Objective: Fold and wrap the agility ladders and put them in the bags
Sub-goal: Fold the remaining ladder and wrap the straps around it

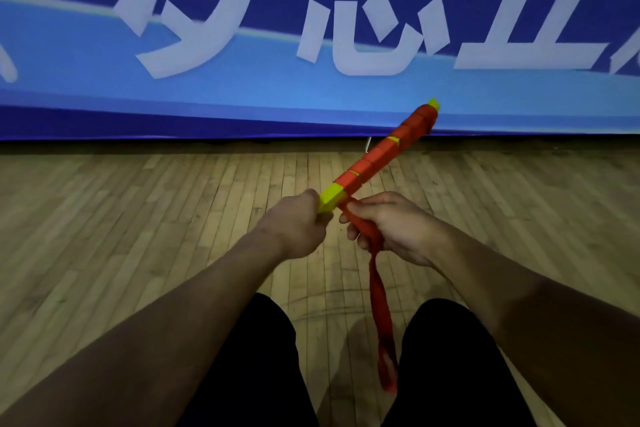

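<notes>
The fingers (353, 218) of the right hand (391, 229) are curled round the red strap (375, 274), pinching it where it leaves the bundle; the fingers of the left hand (294, 222) are closed round the yellow near end of the folded agility ladder (381, 149). The ladder is held in the air above the wooden floor (138, 218), slanting up and away to the right, its far yellow tip in front of the blue banner (311, 87). Most of its length is already bound in red turns of strap; only the ends show yellow. The free tail of the strap hangs from the right hand down between the person's knees (450, 357), ending in a loop.

Handling, as judged: the stacked rungs appear rigid and light, since one hand carries them by the end without sag. The strap is soft, flat webbing that goes slack and will unwind if tension is lost. The bundle is best gripped at a bare yellow end, clear of the windings; the strap is best held close to the bundle, taut, so each turn lies flat. No bag is visible.
</notes>
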Demonstrator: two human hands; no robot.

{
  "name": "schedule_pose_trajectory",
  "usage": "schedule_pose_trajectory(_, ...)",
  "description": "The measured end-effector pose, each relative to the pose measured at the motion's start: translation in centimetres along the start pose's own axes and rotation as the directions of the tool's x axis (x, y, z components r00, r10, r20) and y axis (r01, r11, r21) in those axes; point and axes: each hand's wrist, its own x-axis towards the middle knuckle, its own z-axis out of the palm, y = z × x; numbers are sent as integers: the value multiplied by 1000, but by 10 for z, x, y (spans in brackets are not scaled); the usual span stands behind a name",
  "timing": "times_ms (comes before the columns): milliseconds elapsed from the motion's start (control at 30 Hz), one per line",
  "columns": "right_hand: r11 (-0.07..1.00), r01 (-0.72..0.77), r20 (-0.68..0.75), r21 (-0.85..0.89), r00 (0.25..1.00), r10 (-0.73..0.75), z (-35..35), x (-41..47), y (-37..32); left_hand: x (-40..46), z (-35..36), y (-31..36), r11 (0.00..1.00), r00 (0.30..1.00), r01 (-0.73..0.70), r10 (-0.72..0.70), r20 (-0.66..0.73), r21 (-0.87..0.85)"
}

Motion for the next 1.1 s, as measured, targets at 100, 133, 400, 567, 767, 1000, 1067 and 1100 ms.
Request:
schedule_pose_trajectory(100, 1000, -7, -158, -4, 987, 6, 19, 4, -3, -9, 22, 3, 950, 993, -48, 80, -90, 308)
schedule_pose_trajectory(133, 1000, -13, -246, -5, 969, 11, 25, 6, -2, -12, 29, 2, 923, 988, -88, 128, -82, 375)
schedule_pose_trajectory(400, 970, 36, -244, 239, 969, 24, 21, 6, 7, -12, 12, -20, 891, 976, 8, 93, 199, -453)
schedule_pose_trajectory(567, 963, 15, -324, 271, 943, 77, 10, 9, 6, -20, 26, -31, 904, 977, -53, 134, 164, -424)
schedule_pose_trajectory(767, 900, 79, -237, 429, 971, 28, 5, 8, 2, -25, 1, -32, 725, 892, 190, 154, 425, -662)
schedule_pose_trajectory(1000, 982, 122, -191, 146, 977, -93, -6, 2, -2, -18, 0, -25, 536, 880, 252, 220, 422, -806)
schedule_pose_trajectory(1067, 995, 87, -186, 41, 979, -78, -13, 0, -1, -15, -3, -23, 578, 879, 249, 201, 431, -777)
schedule_pose_trajectory(1100, 998, 64, -177, 2, 982, -63, -16, 0, 1, -14, -5, -23, 605, 882, 246, 185, 434, -757)
